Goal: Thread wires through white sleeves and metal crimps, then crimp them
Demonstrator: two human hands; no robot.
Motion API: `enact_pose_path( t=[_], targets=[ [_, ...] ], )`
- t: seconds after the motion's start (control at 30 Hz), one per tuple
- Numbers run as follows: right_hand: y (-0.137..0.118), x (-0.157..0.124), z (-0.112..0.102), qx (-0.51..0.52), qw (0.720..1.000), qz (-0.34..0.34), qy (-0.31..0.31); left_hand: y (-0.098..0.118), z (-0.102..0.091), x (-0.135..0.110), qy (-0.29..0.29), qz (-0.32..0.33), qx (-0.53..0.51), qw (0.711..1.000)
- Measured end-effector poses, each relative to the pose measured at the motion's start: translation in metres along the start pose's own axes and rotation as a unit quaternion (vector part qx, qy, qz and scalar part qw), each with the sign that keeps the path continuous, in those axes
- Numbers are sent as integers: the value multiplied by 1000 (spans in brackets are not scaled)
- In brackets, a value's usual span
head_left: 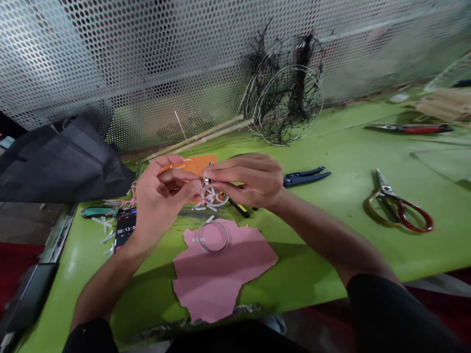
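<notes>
Sm. metal pc. [206, 181] pinched btwn L hand [162, 193] & R hand [250, 179]
Both held narrow, tips close tog.; thin wire [183, 128] seen tilted above worktop [342, 147]

Pink paper [217, 284] lies on a lime-green table [312, 264]. Above the paper, a tiny piece [206, 181] looks silvery, though its shade is uncertain. Beyond the paper are an orange sheet [202, 162] and a grey panel [154, 54] patterned with round holes. Right of the paper, pliers [294, 179] show dark blue, and scissors [386, 189] pair red and brownish-yellow handles.
</notes>
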State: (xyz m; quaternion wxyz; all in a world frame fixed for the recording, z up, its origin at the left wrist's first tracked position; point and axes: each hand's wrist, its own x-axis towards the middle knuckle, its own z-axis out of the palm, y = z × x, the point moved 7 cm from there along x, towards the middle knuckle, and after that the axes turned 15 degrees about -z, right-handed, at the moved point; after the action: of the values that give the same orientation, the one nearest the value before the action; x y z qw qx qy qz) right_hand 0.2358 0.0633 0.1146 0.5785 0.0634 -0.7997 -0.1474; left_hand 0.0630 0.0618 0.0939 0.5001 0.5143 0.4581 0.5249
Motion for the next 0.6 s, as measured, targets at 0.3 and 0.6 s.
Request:
enact_pose_path(
  t=[0.3, 0.6],
  targets=[
    [6, 2, 0, 55, 998, 35, -4, -15, -3, 18, -117, -113, -42, 986],
    [11, -4, 3, 72, 993, 90, 23, -13, 0, 20, -89, -30, -49, 994]
  ],
)
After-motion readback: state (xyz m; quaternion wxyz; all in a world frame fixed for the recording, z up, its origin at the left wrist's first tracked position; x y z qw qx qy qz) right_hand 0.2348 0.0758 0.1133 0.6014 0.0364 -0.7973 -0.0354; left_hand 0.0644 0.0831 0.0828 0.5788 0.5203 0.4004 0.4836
